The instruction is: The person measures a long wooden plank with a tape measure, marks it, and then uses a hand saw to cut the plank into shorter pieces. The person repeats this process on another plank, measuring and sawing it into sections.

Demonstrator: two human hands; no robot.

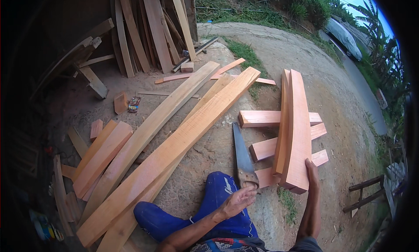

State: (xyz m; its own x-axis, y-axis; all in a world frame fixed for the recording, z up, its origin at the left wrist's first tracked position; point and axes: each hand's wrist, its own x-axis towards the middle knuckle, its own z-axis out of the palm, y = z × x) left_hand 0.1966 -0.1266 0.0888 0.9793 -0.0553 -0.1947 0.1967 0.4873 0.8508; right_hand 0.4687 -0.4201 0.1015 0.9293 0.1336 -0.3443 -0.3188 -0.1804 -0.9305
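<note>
My left hand [238, 202] has its fingers curled at the wooden handle of a hand saw [240, 149], whose long blade points away from me, above my blue-clad legs. My right hand [312, 175] grips the near right end of a pale pink squared beam [297, 130], which lies side by side with another beam [283, 125] across shorter pink timbers [262, 118] on the right. Long boards [187, 138] run diagonally just left of the saw, propped over one another.
Cut blocks [102, 160] lie at left. Planks [146, 29] lean against a dark wall behind, beside a wooden trestle [87, 64]. Thin offcuts [231, 66] lie on the ground ahead. A covered car [345, 36] stands by the path at upper right; a wooden frame [364, 193] is at lower right.
</note>
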